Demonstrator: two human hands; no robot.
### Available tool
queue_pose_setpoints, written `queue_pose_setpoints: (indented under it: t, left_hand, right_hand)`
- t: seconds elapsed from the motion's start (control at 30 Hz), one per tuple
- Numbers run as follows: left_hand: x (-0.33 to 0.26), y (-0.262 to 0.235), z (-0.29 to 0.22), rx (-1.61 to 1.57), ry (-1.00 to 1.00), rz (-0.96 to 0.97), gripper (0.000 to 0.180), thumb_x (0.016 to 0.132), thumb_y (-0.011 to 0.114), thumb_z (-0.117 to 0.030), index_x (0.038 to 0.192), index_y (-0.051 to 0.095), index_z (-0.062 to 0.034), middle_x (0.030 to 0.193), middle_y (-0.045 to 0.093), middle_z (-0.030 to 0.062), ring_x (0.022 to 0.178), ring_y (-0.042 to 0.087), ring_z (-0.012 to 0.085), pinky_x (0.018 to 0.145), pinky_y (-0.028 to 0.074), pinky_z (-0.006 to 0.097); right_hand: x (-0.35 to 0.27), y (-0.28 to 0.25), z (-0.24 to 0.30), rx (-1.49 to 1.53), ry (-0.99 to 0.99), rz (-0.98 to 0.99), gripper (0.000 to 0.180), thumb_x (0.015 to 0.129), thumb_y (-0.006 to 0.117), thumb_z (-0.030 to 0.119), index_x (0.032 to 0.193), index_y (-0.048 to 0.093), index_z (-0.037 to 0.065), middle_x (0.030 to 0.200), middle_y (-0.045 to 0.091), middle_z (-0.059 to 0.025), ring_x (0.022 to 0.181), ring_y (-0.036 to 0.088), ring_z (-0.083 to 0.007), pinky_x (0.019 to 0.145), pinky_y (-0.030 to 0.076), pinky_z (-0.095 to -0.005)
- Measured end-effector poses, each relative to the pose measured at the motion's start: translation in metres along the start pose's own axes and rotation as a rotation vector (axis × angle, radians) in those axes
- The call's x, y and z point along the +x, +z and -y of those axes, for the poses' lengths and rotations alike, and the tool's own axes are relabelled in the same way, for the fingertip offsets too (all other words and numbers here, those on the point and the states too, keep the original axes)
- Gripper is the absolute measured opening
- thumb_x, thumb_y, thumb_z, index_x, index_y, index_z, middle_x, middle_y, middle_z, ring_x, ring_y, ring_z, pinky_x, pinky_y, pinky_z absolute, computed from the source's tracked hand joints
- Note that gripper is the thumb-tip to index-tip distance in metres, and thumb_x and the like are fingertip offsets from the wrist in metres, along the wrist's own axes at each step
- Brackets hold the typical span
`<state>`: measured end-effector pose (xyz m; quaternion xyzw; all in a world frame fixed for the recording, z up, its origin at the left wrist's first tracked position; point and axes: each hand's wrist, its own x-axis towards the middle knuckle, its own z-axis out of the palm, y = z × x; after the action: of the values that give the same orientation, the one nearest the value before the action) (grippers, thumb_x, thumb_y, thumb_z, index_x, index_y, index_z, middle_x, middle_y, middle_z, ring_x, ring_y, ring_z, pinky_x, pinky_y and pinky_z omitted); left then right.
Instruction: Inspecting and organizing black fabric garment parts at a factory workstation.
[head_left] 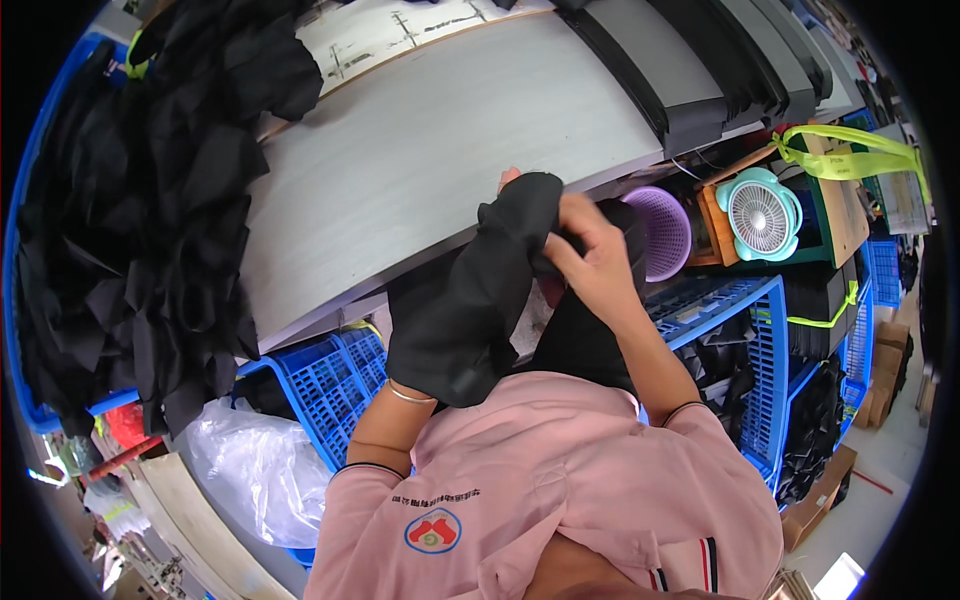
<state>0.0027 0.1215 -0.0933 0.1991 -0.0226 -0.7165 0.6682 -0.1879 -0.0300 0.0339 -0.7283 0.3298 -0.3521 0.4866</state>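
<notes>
A black fabric tube (465, 310), like a sleeve, covers my left forearm from above the bangled wrist to its far end, over the near edge of the grey table. Only a bit of my left hand (509, 178) shows at the far end of the cloth; its other fingers are hidden inside. My right hand (598, 255) is beside that end, slightly blurred, with thumb and fingers curled in on the fabric's right edge.
Black cloth pieces (150, 230) heap up on the left, above a blue crate (335, 385). Stacked black and grey panels (690, 110) lie at the table's far right. A purple basket (665, 235), a turquoise fan (762, 213) and another blue crate (765, 380) stand to my right.
</notes>
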Motion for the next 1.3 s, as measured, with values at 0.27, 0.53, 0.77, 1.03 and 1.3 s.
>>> queue_pose_setpoints:
  t: [0.27,0.53,0.77,1.03,1.3]
  left_hand:
    - [-0.004,0.001,-0.035,0.085,-0.028,0.033,0.029,0.100,0.059,-0.020,0.124,0.059,-0.0042,0.117,0.062,0.0068,0.102,0.061,0.0159,0.086,0.052,0.030]
    - [0.024,0.009,0.028,-0.049,-0.147,0.101,0.027,0.101,0.057,-0.022,0.122,0.059,-0.0056,0.113,0.063,0.0066,0.099,0.061,0.0161,0.084,0.052,0.030]
    - [0.026,-0.009,-0.003,-0.056,-0.063,0.073,0.025,0.101,0.056,-0.023,0.120,0.059,-0.0068,0.110,0.063,0.0063,0.097,0.061,0.0163,0.082,0.052,0.030]
    - [0.016,-0.020,-0.011,-0.049,-0.055,0.044,0.024,0.102,0.055,-0.025,0.118,0.059,-0.0082,0.107,0.063,0.0061,0.094,0.061,0.0166,0.079,0.052,0.029]
    - [0.014,-0.036,-0.027,-0.041,-0.031,0.050,0.023,0.102,0.054,-0.027,0.115,0.060,-0.0096,0.103,0.063,0.0058,0.091,0.061,0.0168,0.076,0.052,0.029]
  right_hand:
    - [0.004,-0.019,0.011,0.790,-0.040,0.209,0.013,0.091,0.070,0.011,0.089,0.073,-0.002,0.101,0.067,-0.0089,0.098,0.058,-0.0156,0.093,0.044,-0.0335]
    - [0.052,-0.017,0.009,0.703,0.168,-0.044,0.031,0.102,0.059,0.016,0.125,0.063,-0.003,0.112,0.066,-0.0077,0.101,0.061,-0.0128,0.090,0.048,-0.0250]
    - [0.026,-0.004,0.006,0.374,0.165,0.175,0.037,0.091,0.065,0.000,0.127,0.059,-0.006,0.119,0.063,-0.0112,0.108,0.065,-0.0180,0.090,0.052,-0.0309]
    - [0.023,-0.002,0.005,-0.192,-0.147,0.361,0.026,0.082,0.067,0.004,0.108,0.065,0.000,0.105,0.065,-0.0131,0.092,0.063,-0.0336,0.081,0.051,-0.0374]
    - [0.029,-0.018,-0.002,0.703,0.194,-0.168,0.009,0.099,0.063,0.015,0.101,0.062,0.006,0.089,0.056,0.0037,0.083,0.048,-0.0032,0.076,0.040,-0.0173]
